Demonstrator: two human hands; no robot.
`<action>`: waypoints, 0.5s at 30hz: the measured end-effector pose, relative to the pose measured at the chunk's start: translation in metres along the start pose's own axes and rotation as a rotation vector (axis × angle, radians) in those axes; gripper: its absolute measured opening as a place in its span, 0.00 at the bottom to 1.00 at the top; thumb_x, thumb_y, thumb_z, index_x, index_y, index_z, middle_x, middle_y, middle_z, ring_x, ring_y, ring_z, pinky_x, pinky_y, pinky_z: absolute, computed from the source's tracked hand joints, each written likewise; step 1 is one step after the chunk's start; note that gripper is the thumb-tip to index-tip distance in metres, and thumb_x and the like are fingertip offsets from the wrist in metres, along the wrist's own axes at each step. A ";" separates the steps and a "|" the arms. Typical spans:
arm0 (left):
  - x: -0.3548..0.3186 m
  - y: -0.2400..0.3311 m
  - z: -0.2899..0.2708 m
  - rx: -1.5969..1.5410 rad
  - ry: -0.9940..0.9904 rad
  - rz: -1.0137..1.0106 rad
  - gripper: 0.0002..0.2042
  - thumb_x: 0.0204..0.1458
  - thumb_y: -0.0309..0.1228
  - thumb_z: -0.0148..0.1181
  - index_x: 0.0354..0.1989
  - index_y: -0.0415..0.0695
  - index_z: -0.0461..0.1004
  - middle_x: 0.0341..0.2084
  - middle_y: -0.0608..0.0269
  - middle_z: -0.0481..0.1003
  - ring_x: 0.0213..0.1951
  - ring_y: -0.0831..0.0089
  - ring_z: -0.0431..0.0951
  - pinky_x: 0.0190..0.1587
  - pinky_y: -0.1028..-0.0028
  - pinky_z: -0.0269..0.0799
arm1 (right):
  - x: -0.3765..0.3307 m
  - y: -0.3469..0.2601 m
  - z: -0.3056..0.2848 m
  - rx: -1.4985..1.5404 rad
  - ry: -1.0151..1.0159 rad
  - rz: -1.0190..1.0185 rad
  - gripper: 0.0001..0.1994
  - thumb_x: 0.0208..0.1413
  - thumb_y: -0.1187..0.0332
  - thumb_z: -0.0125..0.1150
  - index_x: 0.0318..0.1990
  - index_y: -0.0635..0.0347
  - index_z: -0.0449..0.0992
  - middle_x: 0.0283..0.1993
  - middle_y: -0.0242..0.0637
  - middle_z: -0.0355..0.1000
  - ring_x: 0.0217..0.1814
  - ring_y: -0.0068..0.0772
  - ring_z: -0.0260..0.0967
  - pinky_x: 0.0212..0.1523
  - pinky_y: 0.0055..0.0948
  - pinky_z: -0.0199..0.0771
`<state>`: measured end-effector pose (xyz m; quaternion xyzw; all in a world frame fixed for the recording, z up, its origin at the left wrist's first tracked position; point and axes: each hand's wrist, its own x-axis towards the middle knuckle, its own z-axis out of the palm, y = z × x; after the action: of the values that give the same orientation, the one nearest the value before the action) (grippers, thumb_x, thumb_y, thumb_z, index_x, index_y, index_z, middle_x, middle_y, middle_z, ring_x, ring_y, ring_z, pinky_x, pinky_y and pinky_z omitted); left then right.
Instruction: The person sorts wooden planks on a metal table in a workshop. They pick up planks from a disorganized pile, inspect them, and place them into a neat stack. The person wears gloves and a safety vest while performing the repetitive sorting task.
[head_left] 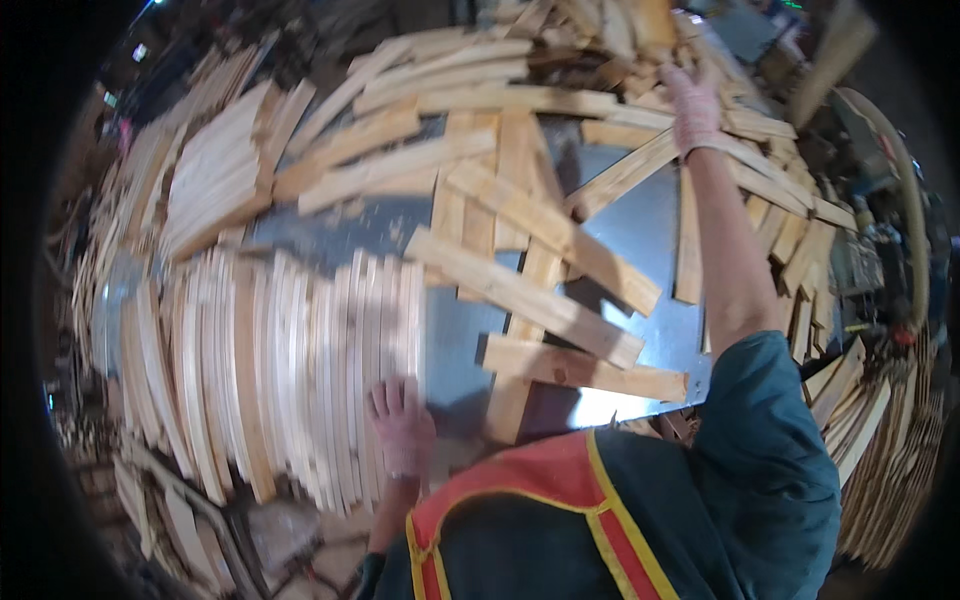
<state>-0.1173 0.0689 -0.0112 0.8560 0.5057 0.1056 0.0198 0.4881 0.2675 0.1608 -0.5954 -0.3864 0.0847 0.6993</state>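
My left hand [402, 425], in a pinkish work glove, rests at the near right end of a long row of wooden slats [300, 370] standing on edge side by side. Its fingers are stretched out against the last slats. Far off to the right, my right hand [694, 110], gloved the same way, reaches over a loose heap of wood strips [620, 40]. Its fingers look extended and apart, though blurred, and no piece shows clearly in them. Between the hands, loose boards [530, 295] lie crossed over each other on a grey metal table [455, 350].
A stacked block of boards [222, 170] stands at the far left. More strips are heaped along the table's right side, with a bundle of thin strips [895, 480] below. A curved hose [905, 190] and machinery stand at the right. A metal frame [215, 510] sits at lower left.
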 end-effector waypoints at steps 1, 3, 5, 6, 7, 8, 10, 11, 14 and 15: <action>-0.001 0.005 0.000 0.028 0.019 -0.039 0.26 0.46 0.28 0.60 0.59 0.45 0.74 0.60 0.50 0.70 0.64 0.43 0.67 0.72 0.41 0.60 | -0.014 0.002 0.013 0.038 0.011 0.029 0.41 0.60 0.57 0.72 0.75 0.64 0.60 0.66 0.48 0.71 0.67 0.41 0.70 0.71 0.37 0.67; -0.001 0.000 0.010 0.080 0.021 -0.014 0.32 0.45 0.28 0.62 0.65 0.47 0.70 0.62 0.53 0.69 0.66 0.46 0.67 0.71 0.42 0.60 | -0.078 0.019 0.001 -0.047 -0.333 0.172 0.39 0.61 0.56 0.71 0.75 0.62 0.61 0.70 0.49 0.68 0.72 0.42 0.66 0.76 0.38 0.61; -0.004 0.006 0.007 0.096 0.006 -0.030 0.34 0.44 0.28 0.63 0.66 0.48 0.69 0.63 0.55 0.68 0.67 0.47 0.66 0.72 0.43 0.59 | -0.176 0.026 -0.014 -0.245 -0.710 0.223 0.41 0.58 0.53 0.72 0.74 0.60 0.62 0.73 0.50 0.65 0.76 0.47 0.61 0.78 0.42 0.57; -0.006 0.005 0.008 0.098 0.015 -0.043 0.35 0.43 0.29 0.63 0.67 0.48 0.69 0.63 0.56 0.68 0.67 0.48 0.66 0.72 0.43 0.58 | -0.252 0.008 -0.011 -0.472 -0.920 0.114 0.43 0.54 0.51 0.73 0.74 0.59 0.63 0.73 0.51 0.64 0.77 0.52 0.59 0.78 0.46 0.56; -0.008 0.006 0.009 0.098 0.003 -0.065 0.35 0.43 0.29 0.63 0.67 0.48 0.69 0.63 0.56 0.68 0.67 0.48 0.66 0.72 0.44 0.58 | -0.310 -0.007 -0.017 -0.672 -1.035 -0.010 0.45 0.51 0.49 0.75 0.73 0.58 0.64 0.73 0.52 0.63 0.77 0.57 0.58 0.77 0.50 0.56; -0.012 0.006 0.008 0.105 -0.008 -0.085 0.35 0.43 0.29 0.64 0.67 0.49 0.69 0.63 0.56 0.68 0.67 0.48 0.65 0.72 0.45 0.58 | -0.349 -0.014 -0.026 -0.793 -1.079 -0.081 0.47 0.48 0.46 0.76 0.73 0.57 0.65 0.73 0.54 0.62 0.78 0.62 0.56 0.77 0.54 0.56; -0.016 0.007 0.004 0.091 -0.026 -0.100 0.35 0.43 0.30 0.64 0.67 0.49 0.69 0.63 0.57 0.68 0.67 0.49 0.65 0.72 0.46 0.57 | -0.381 -0.021 -0.043 -0.878 -1.114 -0.140 0.50 0.40 0.48 0.80 0.72 0.53 0.64 0.75 0.52 0.59 0.79 0.62 0.51 0.77 0.61 0.51; -0.012 0.007 0.003 0.073 -0.026 -0.092 0.35 0.43 0.30 0.65 0.67 0.49 0.69 0.63 0.57 0.68 0.67 0.50 0.65 0.72 0.47 0.57 | -0.393 -0.022 -0.054 -0.908 -1.132 -0.190 0.51 0.38 0.49 0.80 0.73 0.52 0.64 0.74 0.51 0.60 0.79 0.61 0.53 0.77 0.59 0.52; -0.008 0.009 0.002 0.057 -0.033 -0.079 0.35 0.44 0.32 0.66 0.67 0.49 0.69 0.63 0.58 0.67 0.67 0.51 0.64 0.72 0.49 0.57 | -0.426 -0.019 -0.082 -0.957 -1.230 -0.260 0.52 0.38 0.50 0.80 0.74 0.52 0.63 0.73 0.50 0.61 0.78 0.59 0.55 0.78 0.56 0.52; -0.008 0.008 0.003 0.057 -0.034 -0.076 0.35 0.44 0.33 0.66 0.67 0.49 0.69 0.63 0.58 0.67 0.68 0.52 0.63 0.73 0.50 0.56 | -0.436 -0.014 -0.088 -0.967 -1.269 -0.270 0.52 0.39 0.51 0.80 0.74 0.52 0.62 0.73 0.49 0.62 0.78 0.58 0.55 0.78 0.55 0.51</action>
<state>-0.1138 0.0589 -0.0140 0.8381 0.5401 0.0759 0.0082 0.2405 -0.0564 -0.0178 -0.6187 -0.7720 0.1446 0.0160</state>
